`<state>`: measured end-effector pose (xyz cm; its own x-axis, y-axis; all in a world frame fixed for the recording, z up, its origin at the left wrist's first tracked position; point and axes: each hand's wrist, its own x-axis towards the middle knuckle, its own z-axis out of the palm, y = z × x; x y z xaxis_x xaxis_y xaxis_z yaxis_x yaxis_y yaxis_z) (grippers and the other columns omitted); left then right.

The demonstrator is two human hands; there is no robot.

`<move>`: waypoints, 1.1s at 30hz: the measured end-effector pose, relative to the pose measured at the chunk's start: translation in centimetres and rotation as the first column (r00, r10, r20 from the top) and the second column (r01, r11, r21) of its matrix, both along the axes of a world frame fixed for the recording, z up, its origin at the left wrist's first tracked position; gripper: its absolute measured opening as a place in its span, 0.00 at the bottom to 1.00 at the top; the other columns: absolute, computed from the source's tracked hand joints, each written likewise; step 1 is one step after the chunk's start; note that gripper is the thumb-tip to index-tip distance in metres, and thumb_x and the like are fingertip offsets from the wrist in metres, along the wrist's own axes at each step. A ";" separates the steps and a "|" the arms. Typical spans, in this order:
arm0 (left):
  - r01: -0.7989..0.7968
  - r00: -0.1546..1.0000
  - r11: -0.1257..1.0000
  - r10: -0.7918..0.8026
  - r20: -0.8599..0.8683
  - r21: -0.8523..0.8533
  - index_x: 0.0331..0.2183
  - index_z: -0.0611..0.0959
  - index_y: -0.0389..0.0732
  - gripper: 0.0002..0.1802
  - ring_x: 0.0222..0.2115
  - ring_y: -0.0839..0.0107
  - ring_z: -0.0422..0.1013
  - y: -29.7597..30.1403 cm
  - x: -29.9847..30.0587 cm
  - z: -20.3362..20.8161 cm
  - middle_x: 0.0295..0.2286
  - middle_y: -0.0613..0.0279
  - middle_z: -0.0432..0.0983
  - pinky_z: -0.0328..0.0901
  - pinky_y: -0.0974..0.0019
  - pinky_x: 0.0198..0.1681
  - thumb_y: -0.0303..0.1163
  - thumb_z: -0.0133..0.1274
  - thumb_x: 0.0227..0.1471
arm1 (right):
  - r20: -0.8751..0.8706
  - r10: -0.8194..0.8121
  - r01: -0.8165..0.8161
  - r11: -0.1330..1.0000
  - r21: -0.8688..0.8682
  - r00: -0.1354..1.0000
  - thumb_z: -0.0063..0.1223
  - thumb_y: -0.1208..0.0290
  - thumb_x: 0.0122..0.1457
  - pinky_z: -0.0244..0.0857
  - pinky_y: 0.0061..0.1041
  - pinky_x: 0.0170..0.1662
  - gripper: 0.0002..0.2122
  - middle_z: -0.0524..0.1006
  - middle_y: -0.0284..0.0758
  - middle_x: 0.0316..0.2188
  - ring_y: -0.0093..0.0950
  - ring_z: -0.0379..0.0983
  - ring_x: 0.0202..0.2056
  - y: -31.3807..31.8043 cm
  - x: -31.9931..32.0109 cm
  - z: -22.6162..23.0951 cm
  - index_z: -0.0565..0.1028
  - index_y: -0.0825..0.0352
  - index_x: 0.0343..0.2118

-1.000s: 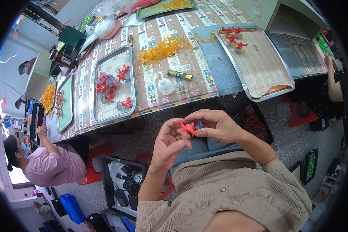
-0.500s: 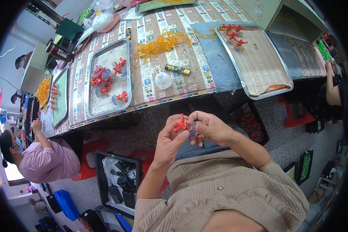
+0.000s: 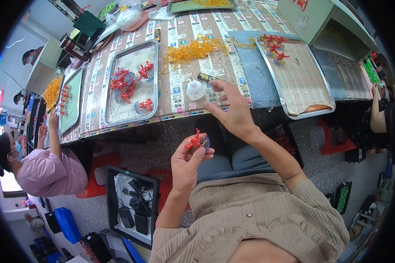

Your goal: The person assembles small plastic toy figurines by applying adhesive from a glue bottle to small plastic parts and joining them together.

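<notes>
Above my lap, my left hand point(image 3: 186, 164) pinches a small red plastic figure point(image 3: 194, 140) with a bluish see-through piece on it. My right hand point(image 3: 236, 111) is over the table's front edge, fingers apart and holding nothing. Its thumb and forefinger are on either side of the space just right of a small white squeeze bottle point(image 3: 195, 91) with a narrow tip. Contact with the bottle does not show. Behind the fingers lies a black and gold tube point(image 3: 205, 77), partly covered by them.
A metal tray point(image 3: 111, 115) on the left bears several red figures. Another metal tray point(image 3: 309, 79), lined with brown sheet, has more at its far end. Yellow see-through pieces point(image 3: 197, 49) are heaped behind the bottle. At far left a co-worker point(image 3: 52, 171) sits by a green tray point(image 3: 71, 116).
My right hand has let go of the red figure and moved up and forward to the table beside the bottle. My left hand keeps the figure, slightly lower and further left.
</notes>
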<state>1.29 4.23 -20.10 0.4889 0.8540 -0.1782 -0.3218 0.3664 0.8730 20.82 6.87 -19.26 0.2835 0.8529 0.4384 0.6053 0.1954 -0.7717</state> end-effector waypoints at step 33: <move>0.044 0.999 0.999 -0.044 0.016 -0.012 0.44 0.77 0.34 0.20 0.38 0.73 0.72 0.3 3.3 0.2 0.41 0.60 0.71 0.71 0.70 0.41 0.20 0.60 0.46 | -0.517 0.040 -0.062 0.998 -0.026 0.855 0.71 0.74 0.41 0.64 0.16 0.36 0.19 0.70 0.28 0.34 0.17 0.70 0.33 -12.1 3.6 0.8 0.73 0.65 0.36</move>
